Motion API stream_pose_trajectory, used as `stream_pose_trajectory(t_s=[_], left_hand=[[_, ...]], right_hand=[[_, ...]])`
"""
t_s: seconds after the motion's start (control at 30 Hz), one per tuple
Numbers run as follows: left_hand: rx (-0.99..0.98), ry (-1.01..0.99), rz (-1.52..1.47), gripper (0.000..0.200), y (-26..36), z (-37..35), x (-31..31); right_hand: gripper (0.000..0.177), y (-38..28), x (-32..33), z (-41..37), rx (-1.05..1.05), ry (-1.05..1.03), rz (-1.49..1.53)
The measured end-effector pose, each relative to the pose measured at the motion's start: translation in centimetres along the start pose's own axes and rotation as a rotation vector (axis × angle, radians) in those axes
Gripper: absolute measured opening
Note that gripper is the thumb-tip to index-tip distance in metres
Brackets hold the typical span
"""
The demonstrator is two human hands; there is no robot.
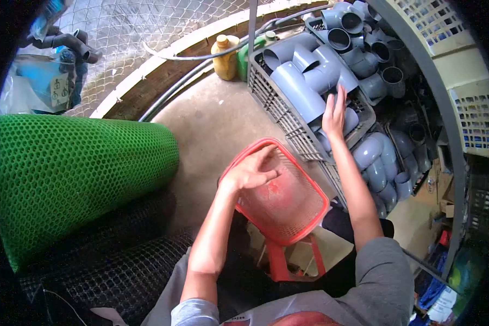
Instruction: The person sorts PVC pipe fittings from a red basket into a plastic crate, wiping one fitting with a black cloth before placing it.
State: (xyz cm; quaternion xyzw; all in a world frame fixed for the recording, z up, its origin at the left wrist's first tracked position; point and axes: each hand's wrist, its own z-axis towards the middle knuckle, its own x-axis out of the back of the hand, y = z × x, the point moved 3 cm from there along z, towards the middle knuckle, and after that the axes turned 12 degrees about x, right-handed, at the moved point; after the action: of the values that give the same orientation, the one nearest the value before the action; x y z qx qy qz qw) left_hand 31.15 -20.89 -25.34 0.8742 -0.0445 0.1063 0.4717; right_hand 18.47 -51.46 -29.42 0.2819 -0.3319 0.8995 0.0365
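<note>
My left hand (251, 171) rests on the rim of an empty red plastic basket (299, 212), fingers curled over its near-left edge. The basket sits on a red stool (281, 261) in front of me. My right hand (334, 114) reaches into a grey crate (280, 103) full of grey PVC pipe elbows (299, 87), fingers spread over one fitting. Whether it grips a fitting is not clear.
A green mesh roll (76, 174) lies at the left, black mesh (108, 261) below it. More grey fittings fill a second crate (358, 27) and a pile (383, 168) at right. A yellow bottle (225, 57) and a green bottle (244, 60) stand on the concrete floor (212, 125).
</note>
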Motion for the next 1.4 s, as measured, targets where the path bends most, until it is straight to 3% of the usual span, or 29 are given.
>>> stream_pose_trajectory(t_s=[0.07, 0.1, 0.2, 0.3, 0.33, 0.47, 0.53, 0.6, 0.67, 0.73, 0.8, 0.83, 0.87, 0.93, 1.0, 1.07, 1.1, 1.13, 1.23, 1.27, 1.3, 1.33, 1.37, 1.4], left_hand=[[-0.063, -0.019, -0.028, 0.079, -0.4, -0.2, -0.5], [-0.043, -0.023, -0.003, 0.078, 0.0, -0.6, -0.4], [-0.02, 0.022, 0.149, 0.078, 0.9, -1.2, -0.1], [-0.055, 0.001, -0.042, 0.075, -0.5, 0.2, -0.8], [0.016, -0.01, -0.11, 0.074, 1.2, -1.0, -0.4], [0.125, 0.107, -0.099, 0.076, -1.0, -0.2, -0.6], [0.261, 0.238, -0.033, 0.079, -5.0, 1.0, -1.5], [0.458, 0.552, 0.406, 0.092, -9.6, 0.0, -4.4], [0.632, 0.665, 0.696, 0.11, -14.2, -2.2, -7.5], [0.557, 0.714, 0.392, 0.121, -24.5, -1.6, -9.2], [0.523, 0.655, 0.087, 0.122, -33.8, 0.8, -10.1], [0.711, 0.799, -0.193, 0.112, -34.1, 0.7, -10.9], [0.721, 0.807, -0.192, 0.112, -32.9, -0.3, -12.0], [0.706, 0.28, -0.625, 0.094, -29.3, -2.1, -16.3], [0.753, 0.504, -0.712, 0.07, -32.1, -1.5, -22.2], [0.334, 0.583, -0.612, 0.053, -32.2, -2.1, -26.9], [0.588, 0.673, -0.511, 0.051, -31.0, -2.5, -28.1], [0.848, 0.752, -0.403, 0.05, -30.6, -2.9, -29.0], [0.771, 0.734, -0.445, 0.05, -26.1, -3.7, -27.8], [0.727, 0.751, -0.398, 0.047, -24.0, -3.9, -26.2], [0.596, 0.802, -0.622, 0.042, -22.7, -3.7, -25.2], [0.631, 0.734, -0.555, 0.04, -26.5, -0.6, -23.7], [0.572, 0.804, -0.553, 0.041, -25.6, -0.6, -21.9], [0.693, 0.741, -0.324, 0.042, -25.4, -0.9, -18.9]], right_hand=[[0.059, 1.5, -3.1, -1.5, -0.095, 0.025, 0.035], [0.06, 1.3, -3.4, -1.2, -0.083, 0.025, 0.212], [0.061, 0.8, -2.7, -1.0, -0.09, -0.019, 0.1], [0.071, -0.7, -0.9, -1.2, -0.223, -0.15, -0.028], [0.073, -1.5, -0.2, -1.4, -0.258, -0.153, -0.022], [0.068, -8.4, 7.0, -5.4, -0.152, -0.083, 0.187], [0.063, -11.3, 11.2, -9.4, -0.218, -0.132, 0.405], [0.049, -13.3, 17.1, -13.8, -0.357, -0.282, 0.414], [0.04, -16.4, 24.5, -16.9, -0.539, -0.279, 0.506], [0.044, -18.4, 32.7, -19.8, -0.678, -0.258, 0.541], [0.045, -19.9, 40.9, -22.3, -0.645, -0.237, 0.358], [0.04, -20.2, 44.4, -23.8, -0.657, -0.176, 0.29], [0.039, -20.5, 47.4, -25.3, -0.676, -0.1, 0.256], [0.041, -20.3, 52.2, -28.4, -0.716, -0.129, 0.185], [0.044, -20.1, 55.3, -31.2, -0.725, 0.17, 0.297], [0.046, -20.3, 56.1, -32.1, -0.781, 0.224, 0.33], [0.047, -20.3, 55.8, -32.1, -0.846, 0.28, 0.354], [0.047, -20.4, 55.2, -31.8, -0.838, 0.273, 0.365], [0.047, -22.1, 52.9, -30.7, -0.786, 0.173, 0.425], [0.047, -23.0, 51.9, -29.9, -0.73, 0.022, 0.38], [0.046, -23.7, 51.1, -29.6, -0.67, -0.127, 0.33], [0.046, -24.1, 50.7, -29.7, -0.671, -0.128, 0.334], [0.045, -24.4, 50.0, -29.7, -0.64, -0.198, 0.367], [0.045, -24.7, 49.4, -29.6, -0.61, -0.267, 0.399]])
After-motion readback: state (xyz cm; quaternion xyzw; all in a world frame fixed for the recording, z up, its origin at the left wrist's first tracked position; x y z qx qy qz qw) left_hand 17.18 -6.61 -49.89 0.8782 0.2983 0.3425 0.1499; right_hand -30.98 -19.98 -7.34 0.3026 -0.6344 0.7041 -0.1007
